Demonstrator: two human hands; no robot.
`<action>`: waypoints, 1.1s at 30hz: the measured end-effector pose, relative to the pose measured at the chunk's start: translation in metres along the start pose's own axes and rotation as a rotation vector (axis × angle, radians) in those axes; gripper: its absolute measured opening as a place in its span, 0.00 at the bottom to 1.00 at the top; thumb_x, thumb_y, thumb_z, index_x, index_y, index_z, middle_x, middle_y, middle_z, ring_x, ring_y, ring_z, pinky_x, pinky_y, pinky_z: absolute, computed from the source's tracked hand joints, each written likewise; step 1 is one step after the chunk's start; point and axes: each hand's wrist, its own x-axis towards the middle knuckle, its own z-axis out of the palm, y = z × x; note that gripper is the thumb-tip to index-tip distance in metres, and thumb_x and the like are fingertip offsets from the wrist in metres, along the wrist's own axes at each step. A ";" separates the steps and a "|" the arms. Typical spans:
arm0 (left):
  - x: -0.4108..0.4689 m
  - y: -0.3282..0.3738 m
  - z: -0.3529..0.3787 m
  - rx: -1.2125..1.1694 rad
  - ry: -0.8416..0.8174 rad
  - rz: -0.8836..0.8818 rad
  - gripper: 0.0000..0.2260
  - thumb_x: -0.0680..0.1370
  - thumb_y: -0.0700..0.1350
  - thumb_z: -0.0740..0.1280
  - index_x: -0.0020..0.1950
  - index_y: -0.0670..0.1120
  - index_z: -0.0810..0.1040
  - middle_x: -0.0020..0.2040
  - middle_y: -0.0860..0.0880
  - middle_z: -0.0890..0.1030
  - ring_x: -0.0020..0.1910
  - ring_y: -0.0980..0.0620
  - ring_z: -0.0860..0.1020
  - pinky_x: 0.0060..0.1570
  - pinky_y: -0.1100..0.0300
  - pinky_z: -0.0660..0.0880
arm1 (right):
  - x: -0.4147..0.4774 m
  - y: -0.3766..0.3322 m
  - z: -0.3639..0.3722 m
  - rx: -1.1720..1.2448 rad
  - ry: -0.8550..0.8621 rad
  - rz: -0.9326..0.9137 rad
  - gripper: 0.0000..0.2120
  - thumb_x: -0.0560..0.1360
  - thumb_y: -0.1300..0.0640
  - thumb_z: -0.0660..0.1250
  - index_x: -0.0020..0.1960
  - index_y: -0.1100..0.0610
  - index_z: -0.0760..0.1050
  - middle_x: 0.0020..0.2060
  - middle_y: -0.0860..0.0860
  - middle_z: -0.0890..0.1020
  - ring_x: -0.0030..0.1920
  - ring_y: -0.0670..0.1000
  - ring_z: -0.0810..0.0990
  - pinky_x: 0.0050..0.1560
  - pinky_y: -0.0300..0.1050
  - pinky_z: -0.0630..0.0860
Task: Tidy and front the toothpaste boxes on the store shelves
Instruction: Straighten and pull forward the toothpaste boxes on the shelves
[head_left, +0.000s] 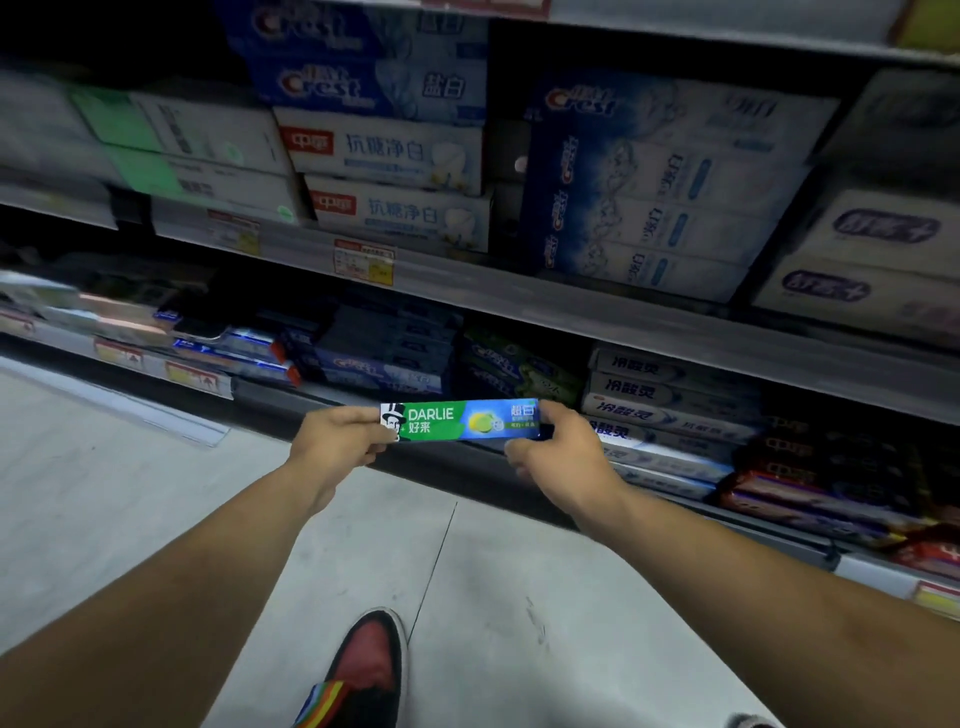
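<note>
Darlie box (460, 421) is gripped at its left end by the left hand (337, 441), fingers curled round it. Its right end is pinched by the right hand (558, 457), thumb on top. Box is held level, printed face toward the camera, just in front of the lower shelf (270, 397) lip, over the floor (493, 582). Whether it touches the lip cannot be told. Open room is seen below and to the left of the box; behind it the shelf is packed. Green boxes (514, 369) are stacked right behind the held box, blue boxes (384, 358) to their left, white boxes (670, 395) to the right, near the right hand. Upper shelf (571, 309) overhangs above, with a price tag (363, 262) on its edge and Crest boxes (649, 187) stacked on it. Floor is pale grey tile with a dark seam. Both arms are stretched forward, forearms converging on the box. One shoe (371, 665) is seen low between them.
</note>
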 end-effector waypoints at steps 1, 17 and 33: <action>-0.009 0.006 0.000 0.002 -0.018 0.021 0.09 0.72 0.33 0.76 0.46 0.46 0.84 0.46 0.43 0.86 0.49 0.43 0.84 0.57 0.48 0.81 | -0.010 -0.003 -0.010 0.029 0.014 0.003 0.09 0.72 0.62 0.69 0.48 0.50 0.78 0.46 0.55 0.84 0.38 0.52 0.79 0.42 0.52 0.80; -0.139 0.138 0.102 0.081 -0.196 0.458 0.09 0.72 0.39 0.78 0.49 0.50 0.88 0.43 0.48 0.88 0.50 0.43 0.85 0.58 0.43 0.80 | -0.116 0.000 -0.200 0.171 0.377 -0.174 0.20 0.71 0.66 0.73 0.63 0.58 0.81 0.56 0.53 0.83 0.52 0.47 0.84 0.60 0.47 0.79; -0.291 0.202 0.276 0.137 -0.383 0.793 0.19 0.77 0.45 0.74 0.67 0.55 0.81 0.56 0.57 0.81 0.53 0.61 0.79 0.56 0.59 0.76 | -0.187 0.064 -0.378 0.368 0.740 -0.267 0.21 0.76 0.70 0.67 0.63 0.50 0.75 0.59 0.50 0.79 0.54 0.39 0.79 0.45 0.34 0.77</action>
